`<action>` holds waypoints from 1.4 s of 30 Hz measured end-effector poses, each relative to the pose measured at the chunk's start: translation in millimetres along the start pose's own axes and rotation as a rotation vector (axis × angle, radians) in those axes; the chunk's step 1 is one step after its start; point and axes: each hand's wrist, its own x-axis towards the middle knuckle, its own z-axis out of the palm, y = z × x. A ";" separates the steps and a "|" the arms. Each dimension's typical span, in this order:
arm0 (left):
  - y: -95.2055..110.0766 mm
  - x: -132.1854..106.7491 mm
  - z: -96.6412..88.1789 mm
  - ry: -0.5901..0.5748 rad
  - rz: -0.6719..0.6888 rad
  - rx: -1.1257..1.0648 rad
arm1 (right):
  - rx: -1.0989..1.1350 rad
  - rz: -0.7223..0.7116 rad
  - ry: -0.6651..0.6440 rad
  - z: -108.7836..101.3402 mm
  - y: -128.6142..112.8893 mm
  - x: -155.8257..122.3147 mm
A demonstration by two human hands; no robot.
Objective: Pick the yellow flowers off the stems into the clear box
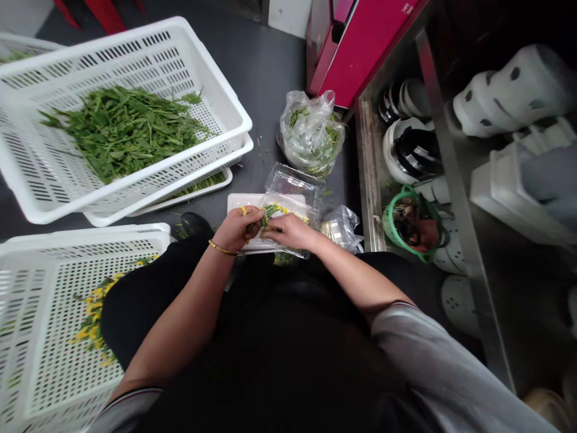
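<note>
From here, my left fingers (255,215) pinch green stems (271,210), presumably near the clear plastic box (295,180) for easy reach; my right fingers' (274,227) grip I cannot tell.

On the left, the far basket (148,63) holds greens (130,132), and the near basket (58,343) holds flowers (94,310). In the middle lies the tray (238,201); beyond it, the bag (311,135) stands on the floor (265,72). At right, the shelf (457,195) contains bowls (417,150).

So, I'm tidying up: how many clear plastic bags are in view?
2: a bag holding greens, beyond the clear plastic box, and a crumpled bag right of the box; others may be hidden.
</note>
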 end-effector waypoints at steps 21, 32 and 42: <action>-9.0 11.1 -8.0 0.225 0.073 0.068 | -0.001 0.440 0.068 13.0 83.9 22.0; -7.5 -5.7 -0.7 0.085 0.035 0.239 | 0.598 0.322 0.273 -14.5 26.6 -8.9; 24.5 -20.9 -8.0 -0.081 0.247 -0.293 | -0.292 0.416 0.206 -2.0 79.8 31.7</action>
